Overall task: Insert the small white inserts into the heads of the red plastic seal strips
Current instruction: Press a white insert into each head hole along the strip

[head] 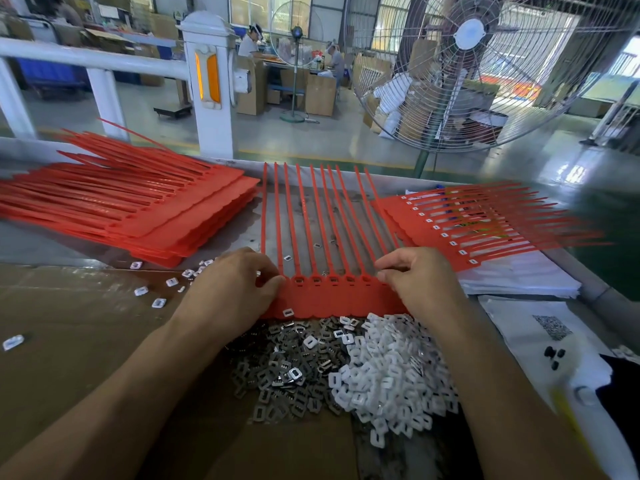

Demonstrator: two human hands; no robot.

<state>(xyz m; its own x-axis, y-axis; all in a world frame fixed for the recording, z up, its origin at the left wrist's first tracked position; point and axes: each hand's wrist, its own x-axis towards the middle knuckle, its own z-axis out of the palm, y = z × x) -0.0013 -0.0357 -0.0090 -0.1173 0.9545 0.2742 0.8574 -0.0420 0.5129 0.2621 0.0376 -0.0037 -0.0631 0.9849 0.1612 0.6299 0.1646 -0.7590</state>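
Observation:
A joined row of red seal strips (332,299) lies in front of me, heads toward me and tails pointing away. My left hand (232,289) has its curled fingertips on the left end of the row of heads. My right hand (419,285) has its curled fingers on the right end. Several open head sockets (333,279) show between my hands. One white insert (287,312) lies on the red tab below the heads. A heap of white inserts (391,372) sits just below the strips, beside a heap of grey metal clips (287,372).
A tall stack of red strips (138,209) lies at the left. Another red strip set with white inserts fitted (467,223) lies at the right on white sheets (519,278). Loose inserts (157,292) dot the cardboard. A big floor fan (467,64) stands beyond the table.

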